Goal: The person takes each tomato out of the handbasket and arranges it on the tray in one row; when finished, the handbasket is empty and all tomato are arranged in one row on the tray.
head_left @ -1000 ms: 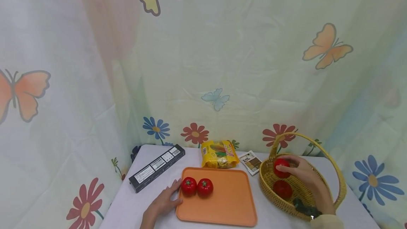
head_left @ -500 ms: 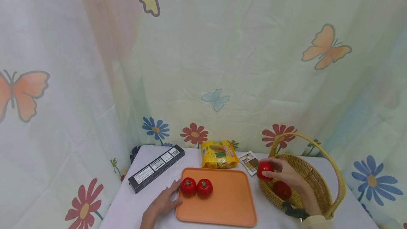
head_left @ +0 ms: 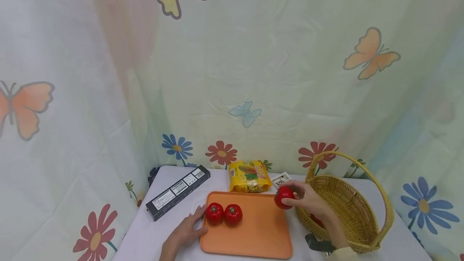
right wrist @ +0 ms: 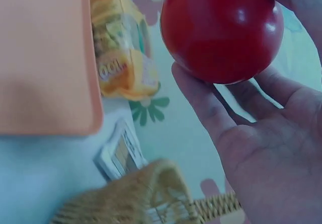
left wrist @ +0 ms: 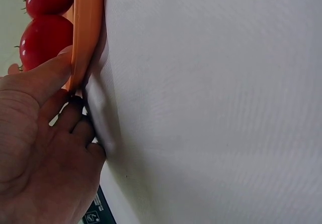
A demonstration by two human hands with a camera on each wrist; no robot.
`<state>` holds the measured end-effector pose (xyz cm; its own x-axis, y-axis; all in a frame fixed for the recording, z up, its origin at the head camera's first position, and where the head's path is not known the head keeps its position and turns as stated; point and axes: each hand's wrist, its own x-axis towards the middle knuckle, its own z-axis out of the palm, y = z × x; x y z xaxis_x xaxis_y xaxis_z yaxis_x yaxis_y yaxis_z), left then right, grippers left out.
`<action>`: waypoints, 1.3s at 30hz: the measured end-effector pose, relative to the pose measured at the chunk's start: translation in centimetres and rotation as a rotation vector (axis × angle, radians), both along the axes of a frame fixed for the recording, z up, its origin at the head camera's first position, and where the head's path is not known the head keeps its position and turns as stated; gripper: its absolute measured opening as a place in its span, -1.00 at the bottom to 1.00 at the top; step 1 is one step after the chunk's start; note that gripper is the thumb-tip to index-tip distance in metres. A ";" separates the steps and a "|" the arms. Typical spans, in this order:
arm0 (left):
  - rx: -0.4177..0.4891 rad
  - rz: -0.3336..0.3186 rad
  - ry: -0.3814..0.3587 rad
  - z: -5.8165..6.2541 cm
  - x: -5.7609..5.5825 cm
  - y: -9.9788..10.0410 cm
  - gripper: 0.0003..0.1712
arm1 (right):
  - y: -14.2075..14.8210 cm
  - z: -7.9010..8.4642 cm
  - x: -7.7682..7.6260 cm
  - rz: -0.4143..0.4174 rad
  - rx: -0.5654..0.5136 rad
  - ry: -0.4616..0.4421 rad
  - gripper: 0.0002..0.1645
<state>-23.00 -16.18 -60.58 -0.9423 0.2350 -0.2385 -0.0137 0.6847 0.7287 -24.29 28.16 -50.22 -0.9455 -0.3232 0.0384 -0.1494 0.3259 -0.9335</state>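
My right hand (head_left: pixel 304 198) grips a red tomato (head_left: pixel 284 197) between thumb and fingers, over the back right corner of the orange tray (head_left: pixel 261 228). The right wrist view shows this glossy fruit up close, fingertips against its underside. Two more tomatoes, one left (head_left: pixel 214 213) and one right (head_left: pixel 233 214), lie side by side on the tray's left part, green stems up. Along the tray's left rim rests my left hand (head_left: pixel 186 232), its thumb (left wrist: pixel 48 75) at the rim and its fingers by the outer side. Another red fruit (head_left: pixel 316 220) in the wicker basket (head_left: pixel 348 200) is mostly hidden behind my right forearm.
A tall handle (head_left: pixel 384 190) arches over the basket, right of the tray. Behind the tray stand a yellow packet (head_left: pixel 250 176) and a small white card (head_left: pixel 281 179), partly covered by my right hand. A long black box (head_left: pixel 178 191) lies at the back left.
The right hand has lifted the tomato out of the basket and carried it left, across the basket's rim to the tray's corner. The left hand has stayed in place.
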 end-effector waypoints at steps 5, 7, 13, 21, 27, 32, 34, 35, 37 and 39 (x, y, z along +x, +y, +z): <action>-0.004 -0.015 0.016 -0.2 -0.1 -0.2 -0.06 | -1.4 -0.9 -0.3 0.019 -0.059 -0.033 -0.37; -0.001 -0.019 0.019 -0.2 -0.1 -0.2 -0.06 | -1.8 -1.4 -0.4 0.034 -0.071 -0.029 -0.38; 0.015 -0.026 0.019 -0.2 0.0 -0.2 -0.06 | -2.9 -2.3 -0.3 0.012 -0.105 -0.080 -0.31; 0.016 -0.036 0.038 -0.3 -0.1 -0.3 -0.06 | -3.5 -3.5 -0.3 0.036 -0.057 -0.061 -0.30; 0.016 -0.027 0.032 -0.4 0.0 -0.2 -0.06 | -4.5 -4.1 0.1 0.094 -0.050 -0.046 -0.28; 0.005 -0.022 0.033 -0.4 0.0 -0.2 -0.06 | -5.3 -4.4 0.1 0.105 -0.002 -0.040 -0.23; 0.002 -0.022 0.034 -0.4 0.0 -0.2 -0.06 | -5.7 -4.4 0.1 0.101 0.016 -0.040 -0.21; 0.002 -0.022 0.035 -0.4 0.0 -0.2 -0.06 | -5.9 -4.4 0.1 0.099 0.021 -0.042 -0.20; 0.000 -0.019 0.029 -0.4 0.0 -0.2 -0.06 | -6.2 -4.5 0.1 0.105 0.023 -0.037 -0.20; 0.000 -0.015 0.024 -0.3 0.0 -0.1 -0.05 | -6.4 -4.6 0.1 0.105 0.024 -0.031 -0.21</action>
